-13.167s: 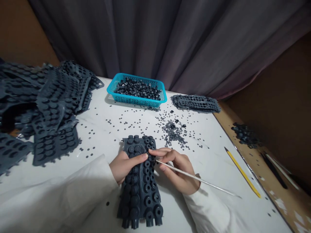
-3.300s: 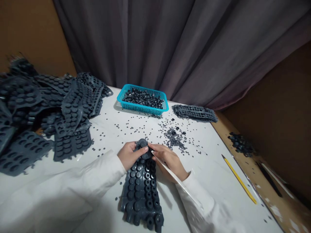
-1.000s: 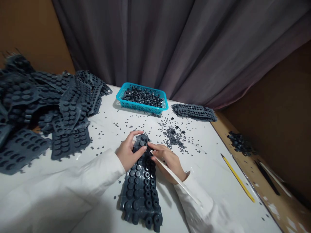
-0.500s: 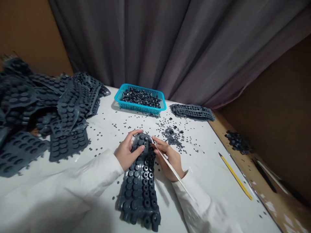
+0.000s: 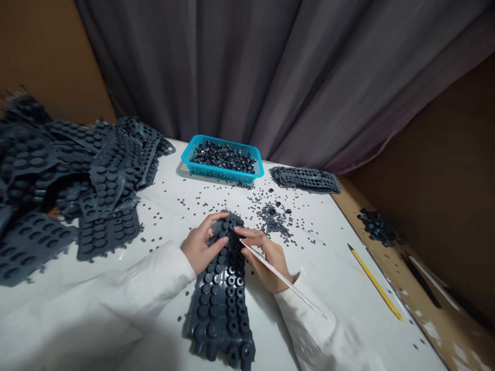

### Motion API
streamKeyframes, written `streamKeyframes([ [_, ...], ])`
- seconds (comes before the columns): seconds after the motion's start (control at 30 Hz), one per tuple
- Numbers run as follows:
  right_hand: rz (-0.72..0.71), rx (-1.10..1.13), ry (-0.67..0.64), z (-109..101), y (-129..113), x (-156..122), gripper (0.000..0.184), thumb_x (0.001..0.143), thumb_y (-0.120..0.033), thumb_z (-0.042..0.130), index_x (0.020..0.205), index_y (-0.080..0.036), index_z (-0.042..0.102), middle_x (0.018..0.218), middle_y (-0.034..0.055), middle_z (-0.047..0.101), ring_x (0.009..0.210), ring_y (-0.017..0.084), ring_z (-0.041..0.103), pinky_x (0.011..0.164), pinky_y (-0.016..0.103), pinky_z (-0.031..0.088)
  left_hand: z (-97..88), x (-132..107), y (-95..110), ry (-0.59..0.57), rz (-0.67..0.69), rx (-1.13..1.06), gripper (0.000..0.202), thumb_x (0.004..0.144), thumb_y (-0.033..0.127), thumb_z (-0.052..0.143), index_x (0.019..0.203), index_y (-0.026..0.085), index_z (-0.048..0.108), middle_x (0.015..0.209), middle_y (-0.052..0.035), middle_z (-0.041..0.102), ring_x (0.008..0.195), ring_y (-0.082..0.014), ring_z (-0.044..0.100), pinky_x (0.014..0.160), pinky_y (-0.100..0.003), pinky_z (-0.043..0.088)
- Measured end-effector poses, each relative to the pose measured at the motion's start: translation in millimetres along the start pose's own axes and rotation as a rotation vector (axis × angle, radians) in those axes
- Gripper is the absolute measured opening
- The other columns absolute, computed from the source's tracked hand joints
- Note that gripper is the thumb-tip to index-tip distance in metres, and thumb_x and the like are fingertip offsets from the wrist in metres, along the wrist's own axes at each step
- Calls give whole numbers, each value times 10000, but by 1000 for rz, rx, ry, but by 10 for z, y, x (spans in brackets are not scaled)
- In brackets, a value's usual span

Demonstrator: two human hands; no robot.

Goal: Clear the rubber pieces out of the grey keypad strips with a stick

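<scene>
A dark grey rubber sheet [image 5: 222, 299] with rows of raised round plugs lies lengthwise before me on the white table [image 5: 154, 319]. Those in its right-hand columns show holes in their tops. My left hand [image 5: 203, 245] grips the sheet's far left edge, thumb on top and fingers curled round the far end. In my right hand [image 5: 268, 257] is a thin white stick [image 5: 286, 281], pinched between thumb and fingers. Its tip meets the sheet's right side near the far end; the exact contact is hidden by my fingers.
A blue basket [image 5: 222, 174] of small black rubber parts stands at the back. Many rubber sheets [image 5: 112, 170] are heaped left. Small dark discs [image 5: 274, 219] litter the table. A folded sheet stack [image 5: 305, 179] lies back right, a yellow pencil [image 5: 375, 283] at the right edge.
My right hand's fingers and the stick's tip have moved slightly nearer to me along the sheet. The left hand keeps its hold.
</scene>
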State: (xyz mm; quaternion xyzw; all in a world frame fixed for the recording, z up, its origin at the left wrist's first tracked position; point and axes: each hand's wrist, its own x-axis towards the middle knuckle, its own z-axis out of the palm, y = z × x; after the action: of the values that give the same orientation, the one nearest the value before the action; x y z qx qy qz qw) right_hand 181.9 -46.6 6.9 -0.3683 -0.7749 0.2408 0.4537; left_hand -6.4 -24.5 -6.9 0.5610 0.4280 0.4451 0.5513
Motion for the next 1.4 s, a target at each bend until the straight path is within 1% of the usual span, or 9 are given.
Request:
streamKeyframes([
  [0.1, -60, -17, -61, 6, -2, 13, 63, 876, -209, 542, 938, -221, 550, 1137, 102, 661, 1087, 189, 608, 916, 374, 502, -10, 6, 9, 43, 78, 122, 472, 730, 336, 653, 1175, 205, 564, 874, -45, 683, 828, -223, 645, 770, -303, 498],
  [0.27, -56, -34, -91, -3, 11, 15, 74, 875, -192, 542, 946, -213, 545, 1153, 113, 649, 1071, 178, 610, 899, 355, 512, -32, 10, 17, 7, 155, 268, 219, 802, 310, 564, 978, 225, 665, 966, -35, 689, 932, -218, 629, 837, -288, 460],
  [0.43, -80, -61, -100, -8, 20, 16, 70, 886, -185, 529, 952, -209, 536, 1155, 118, 646, 1075, 172, 604, 894, 348, 515, -40, 3, -35, -17, 89, 287, 298, 791, 299, 587, 1072, 206, 623, 935, -36, 700, 788, -195, 663, 712, -268, 501],
  [0.73, -297, -320, -208, 0, 96, 31, 178, 894, -125, 488, 1051, -198, 529, 1236, 147, 594, 1094, 190, 591, 882, 353, 532, -27, 15, -37, 5, 90, 287, 273, 777, 309, 580, 1018, 192, 633, 948, -34, 697, 830, -186, 659, 760, -273, 502],
  [0.8, -279, -324, -191, 15, 124, 22, 233, 897, -128, 475, 1112, -203, 519, 1260, 141, 579, 1101, 202, 591, 879, 358, 535, -23, 17, -28, 6, 94, 288, 275, 773, 307, 585, 1019, 194, 632, 963, -34, 694, 842, -185, 657, 777, -276, 499],
  [0.9, -136, -247, -97, 30, 151, -2, 271, 909, -134, 438, 1152, -232, 505, 1322, 106, 532, 1076, 185, 615, 871, 327, 544, -16, 11, -21, -2, 86, 293, 287, 770, 303, 595, 1034, 194, 624, 953, -30, 692, 794, -175, 659, 746, -269, 503],
  [1.03, 13, -136, 92, 15, 101, -24, 177, 896, -167, 489, 1052, -243, 527, 1262, 82, 585, 1050, 179, 634, 897, 341, 526, -17, 1, -26, -9, 75, 288, 321, 794, 319, 577, 1087, 189, 592, 942, -37, 690, 731, -161, 654, 679, -255, 510],
  [1.2, -39, -53, -25, 2, -4, -13, 97, 868, -199, 552, 960, -229, 548, 1204, 95, 625, 1112, 196, 591, 926, 371, 491, -25, 9, -27, -11, 90, 283, 290, 796, 314, 575, 1058, 190, 592, 988, -41, 681, 804, -169, 651, 733, -259, 501],
  [1.4, -45, -9, -69, -3, -9, 14, 69, 879, -200, 533, 943, -221, 549, 1165, 111, 644, 1092, 190, 594, 915, 368, 485, -22, 7, -12, -13, 83, 284, 253, 800, 333, 576, 1005, 187, 602, 889, -28, 684, 731, -158, 647, 670, -246, 499],
])
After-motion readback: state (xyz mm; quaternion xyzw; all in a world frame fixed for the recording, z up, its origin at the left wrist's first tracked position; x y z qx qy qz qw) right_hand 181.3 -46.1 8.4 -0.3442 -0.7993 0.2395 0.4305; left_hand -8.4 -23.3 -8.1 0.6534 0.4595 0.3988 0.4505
